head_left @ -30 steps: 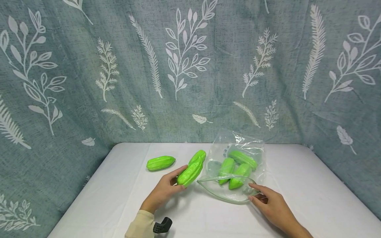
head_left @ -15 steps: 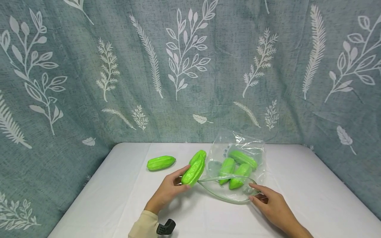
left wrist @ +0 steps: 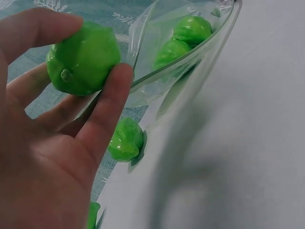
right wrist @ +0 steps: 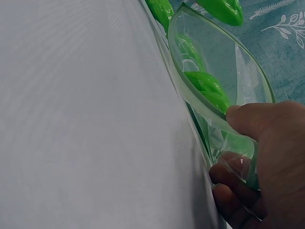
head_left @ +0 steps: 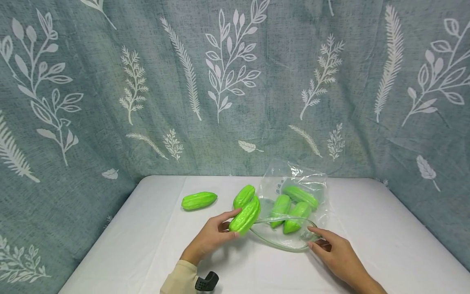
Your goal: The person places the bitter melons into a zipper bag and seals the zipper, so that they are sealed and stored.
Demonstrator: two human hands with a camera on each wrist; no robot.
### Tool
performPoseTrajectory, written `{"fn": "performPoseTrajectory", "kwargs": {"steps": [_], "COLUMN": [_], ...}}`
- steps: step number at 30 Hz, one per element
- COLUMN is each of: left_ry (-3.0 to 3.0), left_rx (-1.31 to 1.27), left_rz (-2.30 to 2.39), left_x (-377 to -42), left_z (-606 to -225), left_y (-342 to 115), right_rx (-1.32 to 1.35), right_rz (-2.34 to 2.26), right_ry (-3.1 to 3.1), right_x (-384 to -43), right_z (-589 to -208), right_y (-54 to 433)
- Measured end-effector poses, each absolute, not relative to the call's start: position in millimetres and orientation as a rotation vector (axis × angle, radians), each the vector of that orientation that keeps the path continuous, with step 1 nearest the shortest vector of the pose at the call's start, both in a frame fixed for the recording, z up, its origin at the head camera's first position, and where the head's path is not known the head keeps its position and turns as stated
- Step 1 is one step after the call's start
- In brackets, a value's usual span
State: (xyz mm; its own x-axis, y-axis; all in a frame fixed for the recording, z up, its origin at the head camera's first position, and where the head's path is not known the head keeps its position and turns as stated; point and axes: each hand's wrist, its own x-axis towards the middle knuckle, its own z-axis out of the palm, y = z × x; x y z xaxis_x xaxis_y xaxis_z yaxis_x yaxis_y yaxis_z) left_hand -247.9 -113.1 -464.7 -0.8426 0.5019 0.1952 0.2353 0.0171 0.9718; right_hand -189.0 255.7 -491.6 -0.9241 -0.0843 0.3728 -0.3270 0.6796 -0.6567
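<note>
My left hand (head_left: 210,239) grips a ridged bright-green bitter melon (head_left: 245,216) above the table, at the left end of a clear zip bag (head_left: 312,179). In the left wrist view, the fingers and thumb wrap around one end of the held melon (left wrist: 86,62). With its thumb and fingers, my right hand (head_left: 334,251) pinches the right side of the bag's mouth, which gapes toward me. Three bitter melons (head_left: 297,216) lie inside the bag. Another melon (head_left: 244,196) rests on the table just behind the held one.
One more bitter melon (head_left: 199,201) lies by itself at the back left of the white table (head_left: 121,245). A blue-green curtain (head_left: 165,90) with white leaf prints hangs behind and along both sides. A dark wrist strap piece (head_left: 207,281) sits at the left sleeve.
The left hand has carried the held melon rightward, closer to the bag's mouth, and the melon behind shows more. My right hand and the bag have stayed in place.
</note>
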Motion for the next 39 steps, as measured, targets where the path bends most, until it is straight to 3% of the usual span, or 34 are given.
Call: {"fn": "performPoseTrajectory", "kwargs": {"steps": [20, 39], "left_ry": [1.946, 1.975], "left_rx": [0.937, 0.938], "left_rz": [1.712, 1.661], "left_x": [-242, -237], "left_z": [-466, -463], "left_y": [-109, -98], "right_rx": [0.317, 0.316], "right_rz": [1.094, 1.051], "right_ry": [-2.601, -2.597], "right_x": [-189, -190], "right_z": [-489, -492], "right_y": [254, 255]}}
